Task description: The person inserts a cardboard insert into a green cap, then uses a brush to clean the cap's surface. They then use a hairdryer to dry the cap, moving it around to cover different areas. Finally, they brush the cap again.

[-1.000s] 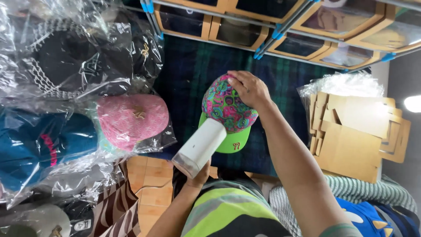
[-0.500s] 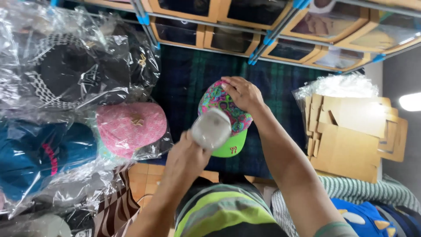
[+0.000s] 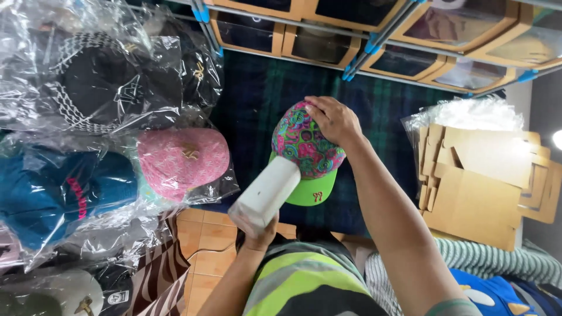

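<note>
My right hand (image 3: 333,120) rests on top of a cap with a swirly pink, green and blue crown (image 3: 301,146) and a bright green brim, pressing it onto the dark plaid cloth (image 3: 257,99). My left hand (image 3: 257,234) grips a white, tube-shaped tool (image 3: 266,193) by its near end; the tool's far end touches the cap's crown near the brim.
Caps in clear plastic bags lie at the left: a pink one (image 3: 181,161), a blue one (image 3: 61,193), a black one (image 3: 99,82). Flat cardboard pieces (image 3: 480,181) are stacked at the right. Wooden-framed bins (image 3: 328,41) run along the top.
My left hand has dropped back down from half a second ago, so the white tool lies slanted against the cap again. My right hand stays on the cap's crown.
</note>
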